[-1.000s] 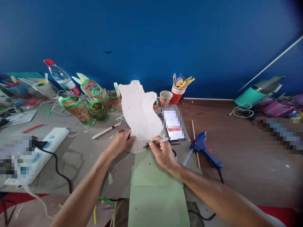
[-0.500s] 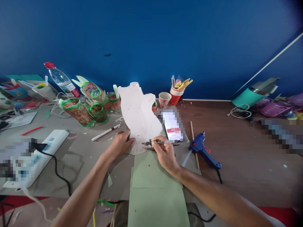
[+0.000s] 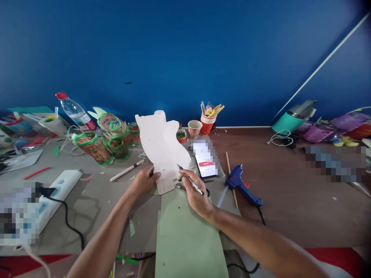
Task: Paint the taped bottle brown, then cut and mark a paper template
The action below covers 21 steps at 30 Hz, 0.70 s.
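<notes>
A white paper cutout (image 3: 164,148) with a wavy outline lies before me, with small drawn loops along its near edge. My left hand (image 3: 144,179) grips its lower left edge, thumb on top and fingers curled. My right hand (image 3: 198,193) pinches a pen (image 3: 194,183), its tip pointing away from me over the lower right of the cutout. Whether the tip touches the paper I cannot tell. Green paper sheets (image 3: 185,239) lie beneath, reaching toward me. A dark metal tool (image 3: 180,187), partly hidden, rests below my right hand.
To the right are a phone (image 3: 204,158), a wooden stick (image 3: 228,162) and a blue glue gun (image 3: 242,184). Decorated jars (image 3: 92,146), a water bottle (image 3: 75,112), a white marker (image 3: 127,170) and a power strip (image 3: 55,197) stand or lie left. Paper cups (image 3: 194,129) are behind.
The pen has turned from nearly level to slanting, its tip now aimed away over the paper. The cutout has tilted slightly left. The whole view has shifted a little.
</notes>
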Each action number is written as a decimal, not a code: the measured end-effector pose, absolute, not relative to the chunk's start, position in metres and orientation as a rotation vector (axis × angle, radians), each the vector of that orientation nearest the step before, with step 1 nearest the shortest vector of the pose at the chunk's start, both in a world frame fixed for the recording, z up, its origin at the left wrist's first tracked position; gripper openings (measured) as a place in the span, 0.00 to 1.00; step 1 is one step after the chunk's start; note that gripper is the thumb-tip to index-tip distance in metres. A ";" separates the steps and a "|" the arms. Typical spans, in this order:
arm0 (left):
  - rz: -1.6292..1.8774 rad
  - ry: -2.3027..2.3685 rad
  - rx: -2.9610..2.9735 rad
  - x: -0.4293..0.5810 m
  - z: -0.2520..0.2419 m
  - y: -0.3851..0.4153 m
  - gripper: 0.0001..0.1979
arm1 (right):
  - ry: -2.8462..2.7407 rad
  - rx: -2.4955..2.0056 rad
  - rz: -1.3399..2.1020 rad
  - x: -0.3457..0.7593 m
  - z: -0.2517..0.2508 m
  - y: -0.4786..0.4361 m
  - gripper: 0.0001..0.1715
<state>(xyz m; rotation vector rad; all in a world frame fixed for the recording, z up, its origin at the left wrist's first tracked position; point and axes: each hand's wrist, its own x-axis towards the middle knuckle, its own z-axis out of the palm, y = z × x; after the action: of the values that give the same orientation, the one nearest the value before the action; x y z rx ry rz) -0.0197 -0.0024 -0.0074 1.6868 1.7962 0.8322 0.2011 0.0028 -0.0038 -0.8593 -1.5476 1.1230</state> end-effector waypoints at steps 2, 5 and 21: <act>0.856 1.752 1.675 -0.022 -0.009 -0.002 0.13 | -1.604 -0.825 1.068 0.202 -0.004 0.003 0.13; 0.926 1.720 1.602 -0.026 -0.012 0.000 0.14 | -1.658 -0.792 0.986 0.203 -0.006 0.003 0.14; 0.995 1.642 1.624 -0.036 -0.026 0.007 0.16 | -1.655 -0.794 0.920 0.199 -0.016 0.009 0.16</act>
<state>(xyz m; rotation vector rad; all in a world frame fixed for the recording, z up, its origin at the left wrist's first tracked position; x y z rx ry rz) -0.0356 0.0075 -0.0260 1.6242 1.6420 0.9952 0.1990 0.0088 -0.0160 -0.7938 -1.6551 0.9198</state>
